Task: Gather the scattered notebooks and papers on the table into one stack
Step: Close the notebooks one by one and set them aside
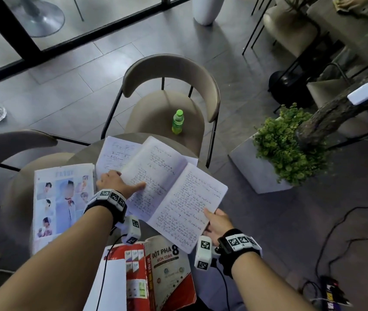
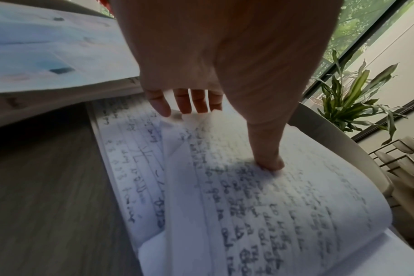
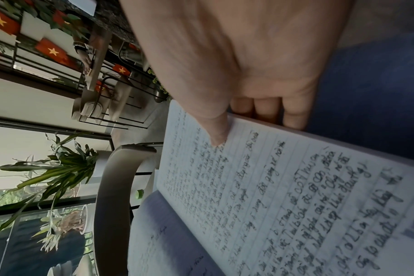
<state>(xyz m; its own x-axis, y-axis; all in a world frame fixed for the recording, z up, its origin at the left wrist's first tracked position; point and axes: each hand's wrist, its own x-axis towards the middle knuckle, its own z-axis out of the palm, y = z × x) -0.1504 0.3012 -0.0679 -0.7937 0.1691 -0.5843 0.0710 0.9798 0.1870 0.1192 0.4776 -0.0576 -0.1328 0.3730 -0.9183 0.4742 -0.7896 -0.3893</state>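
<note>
An open handwritten notebook (image 1: 174, 189) is held slightly above the round table (image 1: 82, 153). My left hand (image 1: 120, 181) grips its left page, thumb (image 2: 270, 164) pressing on top and fingers (image 2: 187, 104) curled under the edge. At the lower right corner my right hand (image 1: 212, 221) pinches the right page, thumb (image 3: 217, 134) above and fingers (image 3: 267, 110) beneath. A written sheet (image 1: 115, 156) lies partly under the notebook. A photo-covered book (image 1: 61, 203) lies at the left. A red textbook (image 1: 156, 272) lies open nearest me.
A beige chair (image 1: 169, 75) beyond the table holds a green bottle (image 1: 178, 121). A second chair (image 1: 10, 144) stands at the left. A planter with a green bush (image 1: 288, 144) sits to the right, with cables (image 1: 335, 232) on the floor.
</note>
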